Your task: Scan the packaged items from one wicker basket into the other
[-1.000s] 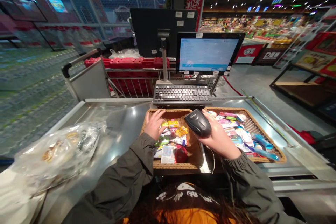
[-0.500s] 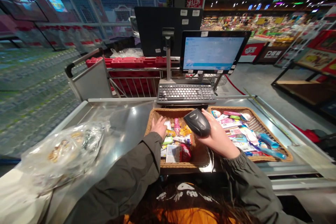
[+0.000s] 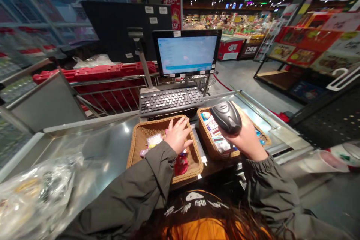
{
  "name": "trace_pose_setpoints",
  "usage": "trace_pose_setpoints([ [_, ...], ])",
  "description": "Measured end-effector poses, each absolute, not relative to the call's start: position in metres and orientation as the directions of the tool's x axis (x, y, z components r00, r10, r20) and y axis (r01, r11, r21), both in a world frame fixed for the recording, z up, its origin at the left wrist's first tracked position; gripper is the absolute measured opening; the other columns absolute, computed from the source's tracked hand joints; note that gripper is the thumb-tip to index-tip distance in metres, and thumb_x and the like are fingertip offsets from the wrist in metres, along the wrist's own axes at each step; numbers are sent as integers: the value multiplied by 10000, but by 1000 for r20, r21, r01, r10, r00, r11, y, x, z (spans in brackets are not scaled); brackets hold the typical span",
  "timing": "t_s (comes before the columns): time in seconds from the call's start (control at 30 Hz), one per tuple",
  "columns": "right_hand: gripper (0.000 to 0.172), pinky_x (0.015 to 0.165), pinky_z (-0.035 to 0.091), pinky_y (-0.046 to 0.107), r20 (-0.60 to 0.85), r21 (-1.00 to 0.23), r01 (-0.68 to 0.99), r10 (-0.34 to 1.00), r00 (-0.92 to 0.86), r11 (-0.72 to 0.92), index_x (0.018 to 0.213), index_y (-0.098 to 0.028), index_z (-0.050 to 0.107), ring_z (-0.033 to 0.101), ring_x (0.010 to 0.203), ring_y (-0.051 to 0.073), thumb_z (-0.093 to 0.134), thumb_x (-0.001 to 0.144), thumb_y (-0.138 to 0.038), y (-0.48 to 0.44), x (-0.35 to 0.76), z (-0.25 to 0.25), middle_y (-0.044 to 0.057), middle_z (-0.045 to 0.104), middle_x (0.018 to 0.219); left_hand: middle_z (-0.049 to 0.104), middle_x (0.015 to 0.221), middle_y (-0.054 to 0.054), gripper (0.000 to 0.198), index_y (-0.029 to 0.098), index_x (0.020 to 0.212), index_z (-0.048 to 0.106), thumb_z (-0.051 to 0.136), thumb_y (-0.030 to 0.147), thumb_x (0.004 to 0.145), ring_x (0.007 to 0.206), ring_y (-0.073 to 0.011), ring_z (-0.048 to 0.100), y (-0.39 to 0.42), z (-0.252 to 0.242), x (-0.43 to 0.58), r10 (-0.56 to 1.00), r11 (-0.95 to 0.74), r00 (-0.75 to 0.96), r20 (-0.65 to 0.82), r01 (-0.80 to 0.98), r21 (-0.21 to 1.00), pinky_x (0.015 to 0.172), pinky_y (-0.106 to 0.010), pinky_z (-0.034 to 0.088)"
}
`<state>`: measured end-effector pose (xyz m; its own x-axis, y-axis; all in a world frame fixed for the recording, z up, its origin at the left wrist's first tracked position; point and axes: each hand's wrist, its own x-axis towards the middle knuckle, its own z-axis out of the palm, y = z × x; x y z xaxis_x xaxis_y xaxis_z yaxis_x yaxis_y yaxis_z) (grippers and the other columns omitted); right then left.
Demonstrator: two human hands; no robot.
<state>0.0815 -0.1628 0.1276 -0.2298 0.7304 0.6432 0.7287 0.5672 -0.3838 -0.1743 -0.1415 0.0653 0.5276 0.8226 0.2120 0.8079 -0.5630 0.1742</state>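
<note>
My right hand (image 3: 249,135) is wrapped round a black handheld barcode scanner (image 3: 226,117), raised over the right wicker basket (image 3: 206,140). That basket holds several small packaged goods (image 3: 216,132), partly covered by the scanner and hand. Over the left wicker basket (image 3: 137,140) my left hand (image 3: 179,135) is spread, its fingers apart and nothing visible in them. Beneath it lie a small package with a yellow label (image 3: 154,140) and a red item (image 3: 181,165); the hand and sleeve hide other pieces.
A keyboard (image 3: 171,101) and a lit monitor (image 3: 187,54) stand behind the baskets, beside a second dark screen (image 3: 126,30). Clear plastic bags with contents (image 3: 42,191) lie on the metal counter (image 3: 98,138) at left. Shelving (image 3: 303,52) stands at right.
The view has swung right. My left hand has moved from the left basket's left side to its right side. The scanner has shifted from between the baskets to over the right one.
</note>
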Motion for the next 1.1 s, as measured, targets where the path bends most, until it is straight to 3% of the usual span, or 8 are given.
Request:
trace_pose_setpoints([
  [0.17,671,1109,368,606,662,-403,760,736,-143,511,1372,-199,461,436,1342,396,687,755,-334,-167,122,132,157,542,1354,475,1463,-141,238,200,980,713,669,372,821,1428,-357,292,-107,45,-90,738,-675,657,154,721,157,1133,-702,135],
  [0.3,687,1134,335,604,632,-425,770,765,-124,477,1376,-164,451,393,1375,395,679,750,-333,-163,146,127,174,537,1351,443,1489,-143,199,182,873,744,551,229,871,1451,-350,253,-82,18,-31,745,-665,663,68,732,147,1168,-665,67],
  [0.4,679,1145,310,617,622,-422,777,773,-126,467,1366,-153,459,376,1386,395,664,753,-361,-158,161,122,177,530,1360,418,1509,-145,276,157,921,751,477,144,888,1449,-339,273,-71,-1,-1,737,-668,675,7,728,155,1187,-633,64],
  [0.6,704,1147,295,631,588,-472,768,803,-91,433,1366,-146,471,375,1385,406,687,737,-378,-147,179,116,185,534,1361,488,1448,-182,261,128,927,764,549,75,789,1398,-417,339,-61,-19,20,732,-654,674,-104,737,171,1148,-693,105],
  [0.77,678,1141,305,633,589,-494,745,803,-93,449,1336,-174,507,378,1385,403,701,717,-369,-139,183,114,163,567,1320,651,1241,-172,251,179,892,768,556,90,790,1370,-393,392,-62,-17,22,743,-639,662,-97,745,189,1149,-684,136],
  [0.93,688,1131,321,633,589,-520,727,804,-74,448,1355,-164,483,389,1375,416,690,726,-349,-138,181,114,177,564,1316,696,1122,-144,270,175,843,759,523,60,783,1350,-358,422,-62,-12,22,761,-628,647,-38,751,206,1157,-654,146],
  [1.1,708,1146,317,601,600,-508,736,797,-71,448,1375,-164,457,390,1374,416,696,732,-337,-139,181,113,185,547,1341,596,1347,-86,119,204,757,734,621,169,773,1401,-357,348,-49,14,2,787,-609,613,65,758,233,1143,-682,129],
])
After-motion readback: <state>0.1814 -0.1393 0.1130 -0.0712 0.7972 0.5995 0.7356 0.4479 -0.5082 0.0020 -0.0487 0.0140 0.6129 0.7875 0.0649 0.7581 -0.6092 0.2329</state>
